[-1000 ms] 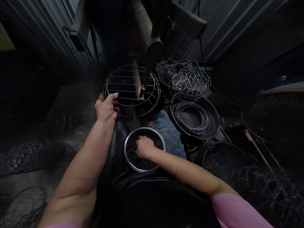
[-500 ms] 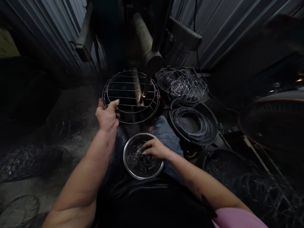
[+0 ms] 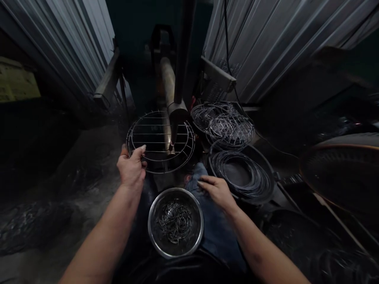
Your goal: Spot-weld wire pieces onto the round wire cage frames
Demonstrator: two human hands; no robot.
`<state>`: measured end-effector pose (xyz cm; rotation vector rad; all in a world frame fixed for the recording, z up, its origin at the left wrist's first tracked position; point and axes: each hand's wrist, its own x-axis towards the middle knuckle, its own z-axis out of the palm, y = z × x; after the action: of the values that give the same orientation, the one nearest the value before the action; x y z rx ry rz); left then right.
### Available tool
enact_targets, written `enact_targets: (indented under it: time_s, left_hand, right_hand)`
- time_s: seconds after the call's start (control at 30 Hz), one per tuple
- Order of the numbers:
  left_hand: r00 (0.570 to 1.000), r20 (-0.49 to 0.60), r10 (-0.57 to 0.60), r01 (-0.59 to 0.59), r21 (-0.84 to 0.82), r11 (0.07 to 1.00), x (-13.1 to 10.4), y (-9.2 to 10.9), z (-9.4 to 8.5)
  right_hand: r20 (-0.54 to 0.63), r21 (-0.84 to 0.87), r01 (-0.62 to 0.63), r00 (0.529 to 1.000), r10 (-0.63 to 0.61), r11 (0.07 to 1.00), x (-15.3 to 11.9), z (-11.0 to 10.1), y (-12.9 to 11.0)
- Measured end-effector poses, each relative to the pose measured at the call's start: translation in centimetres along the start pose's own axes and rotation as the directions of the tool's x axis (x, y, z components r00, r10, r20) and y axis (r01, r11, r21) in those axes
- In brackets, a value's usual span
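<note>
My left hand [image 3: 132, 165] grips the left rim of a round wire rack [image 3: 151, 160], thumb on top. The rack lies level between the two metal electrode arms [image 3: 169, 85] of a machine, whose tip meets its crossbars. On my lap sits a steel bowl [image 3: 152, 232] with many short bent wire pieces [image 3: 176, 221] inside. My right hand [image 3: 217, 191] is above my right thigh, between bowl and wire coil, with its fingers pressed together; what they hold, if anything, is too small to make out.
To the right, a black basin holds a wire coil [image 3: 245, 173], with a pile of wire racks [image 3: 231, 128] behind it. A large round pan [image 3: 340, 173] stands at far right. A yellow crate [image 3: 17, 81] is at far left.
My right hand has come out of the bowl and moved up and right. The left hand still grips the rack. The view has tilted, so the scene sits lower.
</note>
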<state>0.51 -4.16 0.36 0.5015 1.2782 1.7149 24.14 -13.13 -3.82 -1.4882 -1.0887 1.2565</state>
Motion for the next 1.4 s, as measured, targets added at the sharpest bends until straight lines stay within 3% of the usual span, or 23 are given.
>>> enact_targets:
  time_s: [0.07,0.17,0.23,0.3,0.47,0.67,1.4]
  left_hand:
    - [1.000,0.000,0.001,-0.001,-0.015,1.000,-0.1,0.0,0.2]
    - [1.000,-0.001,0.017,-0.017,-0.015,1.000,-0.1,0.0,0.4]
    - [1.000,-0.002,0.023,-0.023,-0.002,1.000,0.0,0.2,0.5]
    - [1.000,-0.011,0.021,-0.021,0.014,1.000,0.1,0.4,0.6]
    - [0.999,-0.032,0.029,-0.028,0.047,0.999,0.8,1.0,0.9]
    - [0.999,-0.035,-0.001,0.004,0.070,0.998,1.8,0.9,1.2]
    - [0.994,-0.015,-0.105,0.106,0.107,0.989,5.0,0.8,2.0]
  right_hand:
    - [0.062,-0.080,0.180,0.982,-0.176,0.980,1.0,1.6,-2.3]
    - [0.061,-0.294,0.376,0.925,-0.376,0.879,2.3,4.5,-5.2]
    - [0.034,-0.429,0.429,0.887,-0.461,0.795,3.1,6.2,-6.2]
    - [-0.012,-0.453,0.433,0.871,-0.491,0.779,3.7,7.5,-6.5]
    - [-0.141,-0.030,0.291,0.946,-0.292,0.956,4.6,9.1,-5.3]
    - [-0.200,0.216,0.247,0.958,-0.204,0.945,4.1,9.4,-4.1]
    - [-0.191,0.262,0.206,0.969,-0.158,0.943,5.5,10.0,-5.8]
